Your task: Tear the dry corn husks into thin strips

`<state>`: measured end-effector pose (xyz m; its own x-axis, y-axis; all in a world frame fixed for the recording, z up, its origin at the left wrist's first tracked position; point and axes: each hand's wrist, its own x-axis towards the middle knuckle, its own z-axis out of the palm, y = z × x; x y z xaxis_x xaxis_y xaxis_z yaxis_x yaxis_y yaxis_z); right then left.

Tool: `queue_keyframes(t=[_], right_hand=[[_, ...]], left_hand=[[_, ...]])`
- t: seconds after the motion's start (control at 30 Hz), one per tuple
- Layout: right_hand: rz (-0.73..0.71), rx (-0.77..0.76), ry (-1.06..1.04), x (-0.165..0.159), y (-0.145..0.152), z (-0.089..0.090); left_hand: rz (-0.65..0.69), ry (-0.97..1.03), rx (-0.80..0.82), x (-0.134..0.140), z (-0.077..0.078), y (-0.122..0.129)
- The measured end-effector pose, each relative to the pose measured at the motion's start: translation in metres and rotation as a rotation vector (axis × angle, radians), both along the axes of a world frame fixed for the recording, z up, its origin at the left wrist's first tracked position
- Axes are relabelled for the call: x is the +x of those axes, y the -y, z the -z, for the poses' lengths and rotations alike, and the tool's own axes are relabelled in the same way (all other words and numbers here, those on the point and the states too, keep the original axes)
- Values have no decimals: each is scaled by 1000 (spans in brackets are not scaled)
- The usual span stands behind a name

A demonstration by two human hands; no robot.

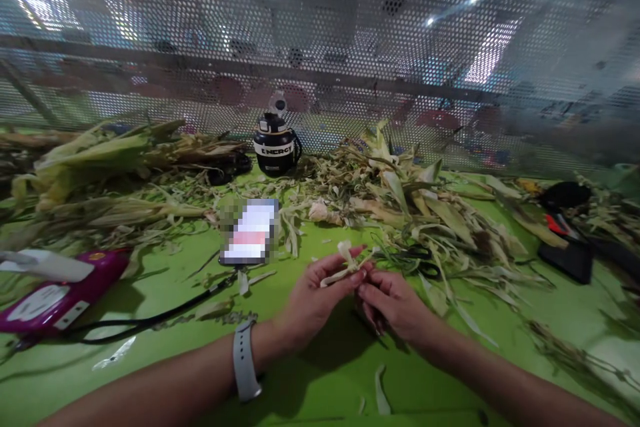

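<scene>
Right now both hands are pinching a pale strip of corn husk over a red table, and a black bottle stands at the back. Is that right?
Not quite: the table is green, not red. The head view shows it. The rest holds: the left hand and right hand pinch the pale husk strip, and the black bottle stands at the back.

Both hands, left [313, 297] and right [393, 300], meet, fingers pinched together.
</scene>
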<state>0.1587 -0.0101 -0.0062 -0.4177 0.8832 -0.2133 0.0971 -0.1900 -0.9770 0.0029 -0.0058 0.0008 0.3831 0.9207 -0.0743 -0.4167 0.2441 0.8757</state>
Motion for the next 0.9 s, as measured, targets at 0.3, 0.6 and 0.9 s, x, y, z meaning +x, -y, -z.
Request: queue_keyframes(t=[0.3, 0.6, 0.9], right_hand=[[-109, 58, 136, 6, 0, -10], [-114, 70, 143, 7, -1, -13], [39, -26, -71, 14, -3, -19]], left_hand=[[1, -7, -97, -4, -5, -6], [8, 54, -166, -6, -8, -10], [122, 94, 23, -14, -8, -13]])
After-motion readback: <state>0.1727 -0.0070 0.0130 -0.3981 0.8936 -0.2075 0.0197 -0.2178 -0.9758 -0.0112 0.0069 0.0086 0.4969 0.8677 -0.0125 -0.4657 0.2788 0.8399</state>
